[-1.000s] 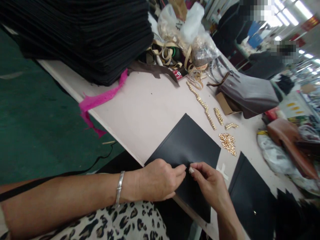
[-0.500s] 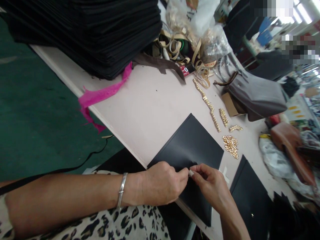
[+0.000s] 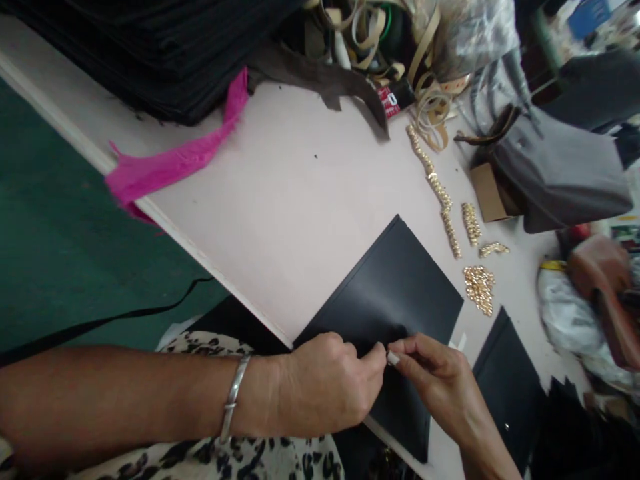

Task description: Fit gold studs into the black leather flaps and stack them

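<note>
A black leather-like panel (image 3: 400,280) lies slantwise at the front of the table, partly under my hands. Over it, my left hand (image 3: 327,383) is closed, with thumb and forefinger together. My right hand (image 3: 435,373) pinches beside it, and the fingertips of both nearly meet. Whatever sits between them is hidden or too small to name. Beyond the panel lie a heap of small gold-coloured metal fittings (image 3: 480,290) and a long row of such fittings (image 3: 437,190). To the right rests a second black panel (image 3: 510,380) bearing one small shiny spot.
A tall stack of black pieces (image 3: 165,53) stands at the back left. A pink fabric strip (image 3: 175,170) hangs over the table edge. Beige straps (image 3: 367,33), a grey bag (image 3: 570,170) and a small cardboard box (image 3: 490,193) lie toward the back right. A brown bag (image 3: 603,280) is farther right.
The camera view has shifted, bringing the table closer. Both hands stay pinched together over the black panel, with only slight finger movement.
</note>
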